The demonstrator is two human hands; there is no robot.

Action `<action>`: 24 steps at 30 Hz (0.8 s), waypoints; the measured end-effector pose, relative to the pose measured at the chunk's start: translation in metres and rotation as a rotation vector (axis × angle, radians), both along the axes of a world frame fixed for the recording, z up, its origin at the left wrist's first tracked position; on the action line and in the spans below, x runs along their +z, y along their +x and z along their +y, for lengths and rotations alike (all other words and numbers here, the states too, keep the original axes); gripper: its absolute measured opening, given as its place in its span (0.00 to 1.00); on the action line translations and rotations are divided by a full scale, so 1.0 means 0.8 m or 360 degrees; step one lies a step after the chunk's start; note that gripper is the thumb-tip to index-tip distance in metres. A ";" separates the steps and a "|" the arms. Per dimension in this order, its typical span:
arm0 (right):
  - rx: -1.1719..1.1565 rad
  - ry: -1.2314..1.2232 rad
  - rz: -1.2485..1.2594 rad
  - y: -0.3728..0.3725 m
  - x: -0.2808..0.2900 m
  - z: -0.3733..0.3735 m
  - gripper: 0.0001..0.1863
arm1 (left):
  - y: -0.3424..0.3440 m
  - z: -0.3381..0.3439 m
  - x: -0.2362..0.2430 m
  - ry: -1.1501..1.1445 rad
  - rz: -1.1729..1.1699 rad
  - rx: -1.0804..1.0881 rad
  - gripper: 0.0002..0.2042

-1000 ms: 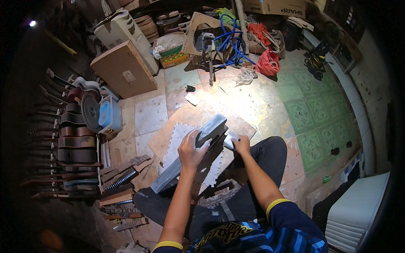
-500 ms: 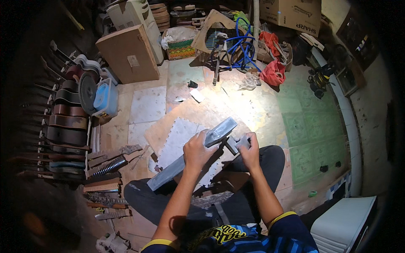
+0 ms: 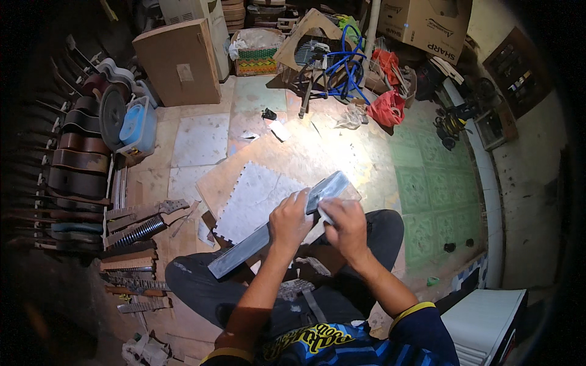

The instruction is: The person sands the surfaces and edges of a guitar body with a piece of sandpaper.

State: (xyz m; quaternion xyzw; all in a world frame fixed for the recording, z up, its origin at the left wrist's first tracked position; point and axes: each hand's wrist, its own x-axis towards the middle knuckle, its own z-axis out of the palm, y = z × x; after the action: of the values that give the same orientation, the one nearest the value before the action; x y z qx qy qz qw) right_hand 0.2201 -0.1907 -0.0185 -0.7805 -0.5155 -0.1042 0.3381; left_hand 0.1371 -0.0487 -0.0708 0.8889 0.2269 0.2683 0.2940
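A long grey bar (image 3: 244, 247), dusty and rectangular, slants across my lap from lower left to upper right. My left hand (image 3: 290, 221) is closed around it, towards its far end. Close by, my right hand (image 3: 345, 227) is closed with its fingertips at the bar's side near that far end. A small pale, flat piece (image 3: 326, 213) shows at those fingers; its kind is mostly hidden by the hand. Beneath lies a whitish mat (image 3: 253, 204) with toothed edges, on a brown board (image 3: 213, 186).
Guitar bodies (image 3: 79, 160) hang in a row at the left. Saws and rasp-like tools (image 3: 137, 268) lie beside my left knee. A blue tub (image 3: 139, 131), a brown panel (image 3: 177, 67), blue hose (image 3: 348, 67) and red bag (image 3: 386, 110) stand farther off. A white plastic box (image 3: 482, 323) is at lower right.
My right hand has moved left and turned over towards the bar, its fingers now against the side. The dark, short piece seen near it is hidden now. The view has shifted slightly.
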 end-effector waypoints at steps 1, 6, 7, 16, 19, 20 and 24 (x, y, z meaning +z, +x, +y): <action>-0.0003 -0.0013 -0.0001 0.002 0.000 0.001 0.31 | 0.000 -0.002 0.009 -0.0055 -0.0050 -0.0016 0.26; -0.0134 -0.0017 -0.0038 -0.002 0.005 0.001 0.29 | 0.002 -0.004 0.005 -0.0073 -0.0018 0.0007 0.25; -0.0085 -0.0016 -0.0028 0.004 0.005 -0.001 0.29 | 0.000 -0.004 0.014 -0.0092 -0.0045 -0.0017 0.25; -0.0276 0.0023 -0.0010 0.000 -0.005 -0.001 0.27 | -0.001 -0.004 0.012 -0.0093 -0.0043 -0.0072 0.30; -0.0096 -0.0010 -0.0049 -0.015 0.001 -0.002 0.26 | -0.001 -0.003 0.010 -0.0078 -0.0032 -0.0029 0.27; -0.0067 0.0078 -0.0049 -0.001 -0.005 -0.004 0.27 | -0.001 -0.004 0.009 -0.0065 -0.0015 -0.0022 0.27; -0.0273 0.0068 -0.0043 -0.005 -0.007 0.000 0.27 | 0.001 -0.008 0.011 -0.0076 0.0005 -0.0013 0.26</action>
State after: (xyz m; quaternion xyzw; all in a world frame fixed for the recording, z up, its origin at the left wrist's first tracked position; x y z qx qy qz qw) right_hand 0.2162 -0.1909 -0.0242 -0.8129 -0.4489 -0.1542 0.3376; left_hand 0.1378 -0.0553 -0.0620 0.8829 0.2299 0.2604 0.3158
